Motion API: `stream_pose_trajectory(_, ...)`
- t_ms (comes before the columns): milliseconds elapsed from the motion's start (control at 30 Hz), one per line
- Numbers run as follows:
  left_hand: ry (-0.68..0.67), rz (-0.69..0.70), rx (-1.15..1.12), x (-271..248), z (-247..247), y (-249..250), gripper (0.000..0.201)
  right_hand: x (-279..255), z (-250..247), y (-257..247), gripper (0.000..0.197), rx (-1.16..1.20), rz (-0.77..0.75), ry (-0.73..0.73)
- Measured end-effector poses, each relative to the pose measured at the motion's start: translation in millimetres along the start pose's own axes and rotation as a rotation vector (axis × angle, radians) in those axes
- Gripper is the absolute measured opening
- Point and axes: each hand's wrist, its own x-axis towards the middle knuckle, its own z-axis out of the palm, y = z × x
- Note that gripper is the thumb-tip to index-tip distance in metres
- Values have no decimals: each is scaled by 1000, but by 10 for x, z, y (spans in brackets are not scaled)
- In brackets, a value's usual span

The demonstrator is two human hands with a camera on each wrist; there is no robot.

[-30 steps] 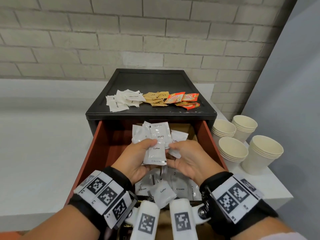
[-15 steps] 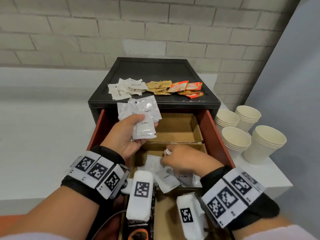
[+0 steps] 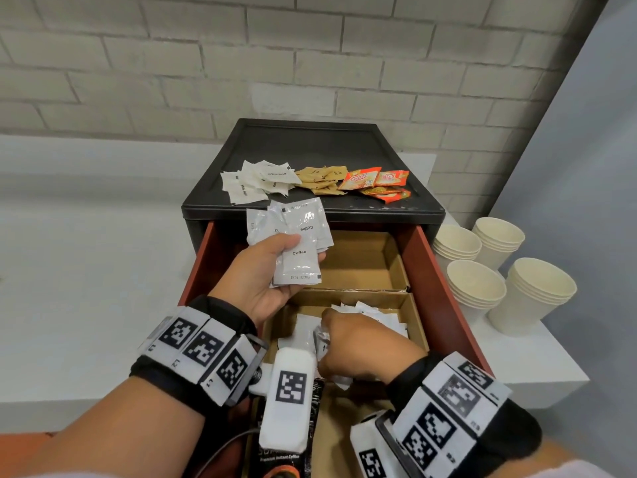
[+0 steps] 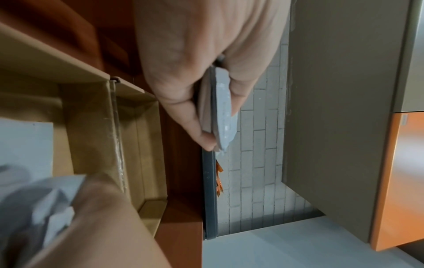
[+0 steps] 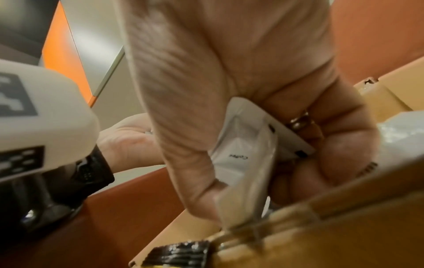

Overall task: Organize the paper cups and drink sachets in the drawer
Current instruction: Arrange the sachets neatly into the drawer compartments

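Coffee sachets (image 3: pixel 296 236), a fanned bunch, sit pinched between thumb and fingers of the left hand (image 3: pixel 265 277), held over the open drawer (image 3: pixel 444 291) just before the cabinet's (image 3: pixel 310 143) front edge. Below, the right hand (image 3: pixel 362 343) is down in the nearer cardboard compartment (image 3: pixel 415 322), fingers curled round a sachet (image 5: pixel 241 154) among loose white ones; the far compartment (image 3: pixel 362 263) lies behind. On the cabinet top lie white (image 3: pixel 258 181), tan (image 3: pixel 320 179) and orange packets (image 3: pixel 379 182). Cup stacks (image 3: pixel 499 281) stand right of the drawer, well clear. Since half a second ago the left hand has barely shifted, and the right has dug deeper into the pile.
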Motion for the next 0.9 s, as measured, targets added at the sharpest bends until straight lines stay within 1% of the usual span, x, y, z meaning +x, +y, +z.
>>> stream_pose_trajectory(133, 10, -3, -4, -1, -3, 0, 34, 11, -36, 9, 48, 26, -46, -46)
stream_pose_trajectory(167, 9, -2, 1, -4, -3, 1, 28, 43, -56, 19, 45, 74, -45, -35)
stream_pose_trajectory(200, 8, 2, 5, -6, -3, 3, 22, 78, -98, 44, 38, 198, -21, -2)
stream_pose_trajectory(233, 9, 8, 8, -12, 0, 6, 18, 97, -165, 79, 30, 415, 16, 47)
stream_pose_trajectory(267, 16, 15, 9, -11, -1, 7, 18, 89, -251, 117, 30, 679, 42, 114)
stream_pose_trajectory(333, 43, 34, 13, 5, -11, 1, 31, 30, -430, 213, 41, 1168, 54, 224)
stream_pose_trajectory(400, 63, 50, 43, 30, -28, -22, 46, -37, -542, 283, 44, 1532, 34, 242)
stream_pose_trajectory(433, 61, 53, 59, 38, -24, -38, 48, -68, -571, 292, 44, 1633, 10, 221)
stream_pose_trajectory(467, 54, 53, 74, 48, -21, -62, 47, -64, -570, 268, 43, 1676, -1, 199)
stream_pose_trajectory(533, 21, 40, 98, 54, 3, -122, 37, -41, -520, 196, 37, 1668, 10, 175)
stream_pose_trajectory(600, -16, 41, 141, 50, 28, -198, 24, -6, -451, 122, 25, 1647, 50, 156)
stream_pose_trajectory(633, -26, 54, 161, 47, 37, -230, 21, -1, -428, 95, 18, 1637, 75, 137)
stream_pose_trajectory(667, -31, 70, 173, 47, 39, -258, 21, -2, -417, 79, 16, 1626, 97, 117)
stream_pose_trajectory(700, -32, 85, 175, 48, 36, -277, 23, -3, -412, 76, 22, 1612, 113, 95)
stream_pose_trajectory(833, -35, 111, 170, 49, 20, -299, 25, -9, -400, 110, 60, 1638, 101, -19)
stream_pose_trajectory(900, -50, 115, 175, 44, 25, -302, 26, 7, -389, 124, 70, 1658, 88, -65)
